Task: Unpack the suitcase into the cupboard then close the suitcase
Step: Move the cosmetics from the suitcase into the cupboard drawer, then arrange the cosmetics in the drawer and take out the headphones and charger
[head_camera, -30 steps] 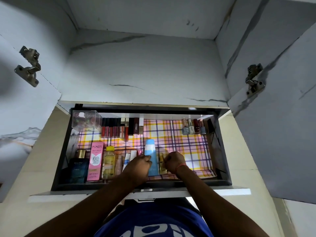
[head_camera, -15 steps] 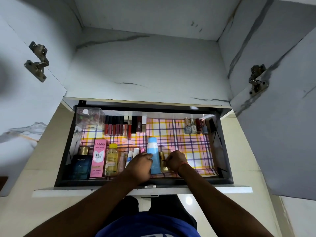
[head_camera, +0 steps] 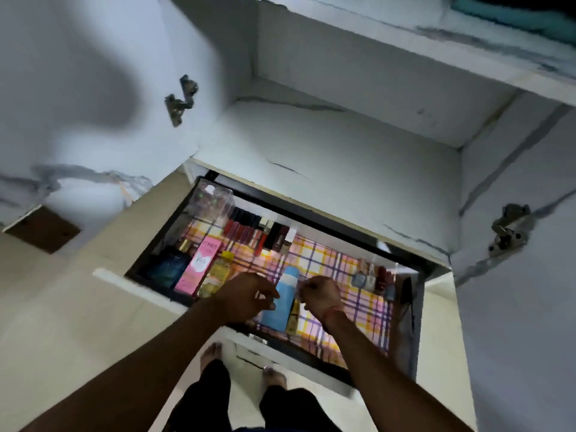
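Note:
The cupboard drawer stands pulled out, lined with pink and yellow plaid paper. A light blue bottle lies in its front middle, with a small gold item on its right. My left hand hovers just left of the blue bottle, fingers loosely spread, holding nothing. Right of the bottle's top is my right hand, its fingers curled under. Blur hides whether it pinches anything. No suitcase is in view.
Along the drawer's left lie a dark blue perfume, a pink box and a yellow bottle. Lip glosses and a clear box line the back, nail polishes the right. A bare shelf sits above.
Both hands have lifted off the blue bottle and the gold item. My view has tilted and swung right, so the drawer now sits diagonally and my feet show below.

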`<act>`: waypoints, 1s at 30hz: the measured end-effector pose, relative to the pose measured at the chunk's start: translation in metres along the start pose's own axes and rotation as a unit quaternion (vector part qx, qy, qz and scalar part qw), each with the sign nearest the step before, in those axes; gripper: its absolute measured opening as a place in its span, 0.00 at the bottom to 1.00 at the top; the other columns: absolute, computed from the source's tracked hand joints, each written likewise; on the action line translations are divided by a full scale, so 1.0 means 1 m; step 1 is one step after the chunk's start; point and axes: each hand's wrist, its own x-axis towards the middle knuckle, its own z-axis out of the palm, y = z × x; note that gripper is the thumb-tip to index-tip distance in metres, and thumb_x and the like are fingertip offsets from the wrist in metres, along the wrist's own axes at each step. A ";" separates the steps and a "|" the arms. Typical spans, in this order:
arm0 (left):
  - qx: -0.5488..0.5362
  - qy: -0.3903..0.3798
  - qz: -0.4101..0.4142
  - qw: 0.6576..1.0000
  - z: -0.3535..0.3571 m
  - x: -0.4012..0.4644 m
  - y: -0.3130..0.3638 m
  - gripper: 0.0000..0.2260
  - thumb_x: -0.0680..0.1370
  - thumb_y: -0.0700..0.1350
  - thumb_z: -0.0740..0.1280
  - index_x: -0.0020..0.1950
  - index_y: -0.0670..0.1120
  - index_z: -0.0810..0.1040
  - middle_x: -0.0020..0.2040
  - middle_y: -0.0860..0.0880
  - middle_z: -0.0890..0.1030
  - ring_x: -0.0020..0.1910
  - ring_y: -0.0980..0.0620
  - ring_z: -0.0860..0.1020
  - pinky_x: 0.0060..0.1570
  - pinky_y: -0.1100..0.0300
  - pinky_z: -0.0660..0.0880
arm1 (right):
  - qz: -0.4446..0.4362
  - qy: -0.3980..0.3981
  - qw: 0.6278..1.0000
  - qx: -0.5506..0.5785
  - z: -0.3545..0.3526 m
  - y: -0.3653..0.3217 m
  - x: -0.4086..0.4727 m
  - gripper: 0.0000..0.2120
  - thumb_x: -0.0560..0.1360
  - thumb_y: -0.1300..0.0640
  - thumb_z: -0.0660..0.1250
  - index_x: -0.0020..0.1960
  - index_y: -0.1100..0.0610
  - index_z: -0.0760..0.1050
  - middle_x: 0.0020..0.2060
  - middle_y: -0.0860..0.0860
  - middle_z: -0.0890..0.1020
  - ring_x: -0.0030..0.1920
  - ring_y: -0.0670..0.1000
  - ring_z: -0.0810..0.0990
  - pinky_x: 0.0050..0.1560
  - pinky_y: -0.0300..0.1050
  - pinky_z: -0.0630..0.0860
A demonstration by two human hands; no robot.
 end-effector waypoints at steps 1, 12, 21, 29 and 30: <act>-0.031 0.041 0.001 0.999 -0.004 -0.012 0.002 0.07 0.74 0.44 0.73 0.51 0.48 0.85 0.48 0.54 0.84 0.43 0.68 0.76 0.48 0.72 0.72 | -0.032 -0.013 0.999 -0.005 -0.002 -0.014 -0.001 0.12 0.72 0.57 0.69 0.30 0.56 0.79 0.27 0.52 0.80 0.33 0.53 0.79 0.40 0.52 0.79; 0.011 0.605 -0.193 0.773 0.008 -0.253 -0.023 0.04 0.72 0.36 0.73 0.42 0.45 0.83 0.39 0.51 0.81 0.38 0.57 0.76 0.42 0.67 0.72 | -0.425 -0.209 0.871 -0.132 0.135 -0.149 -0.144 0.05 0.73 0.59 0.68 0.42 0.58 0.83 0.38 0.53 0.85 0.41 0.50 0.81 0.47 0.43 0.75; -0.006 0.526 -0.547 0.651 0.133 -0.562 -0.052 0.13 0.81 0.49 0.60 0.61 0.45 0.78 0.58 0.46 0.80 0.59 0.43 0.75 0.56 0.51 0.71 | -0.532 -0.384 0.714 -0.243 0.320 -0.068 -0.382 0.21 0.76 0.51 0.68 0.67 0.56 0.72 0.62 0.52 0.76 0.63 0.50 0.74 0.66 0.42 0.68; -0.069 0.498 -0.613 0.609 0.214 -0.760 -0.075 0.27 0.75 0.55 0.55 0.66 0.40 0.74 0.64 0.41 0.77 0.64 0.41 0.73 0.62 0.50 0.69 | -0.572 -0.435 0.627 -0.300 0.441 -0.007 -0.533 0.23 0.77 0.53 0.67 0.69 0.60 0.70 0.66 0.55 0.73 0.68 0.52 0.69 0.67 0.35 0.58; -0.067 0.487 -0.618 0.613 0.218 -0.768 -0.082 0.26 0.76 0.55 0.55 0.67 0.41 0.73 0.64 0.42 0.76 0.65 0.42 0.72 0.63 0.51 0.68 | -0.574 -0.437 0.620 -0.308 0.452 -0.004 -0.538 0.23 0.77 0.53 0.67 0.69 0.60 0.70 0.66 0.55 0.73 0.68 0.52 0.69 0.67 0.36 0.59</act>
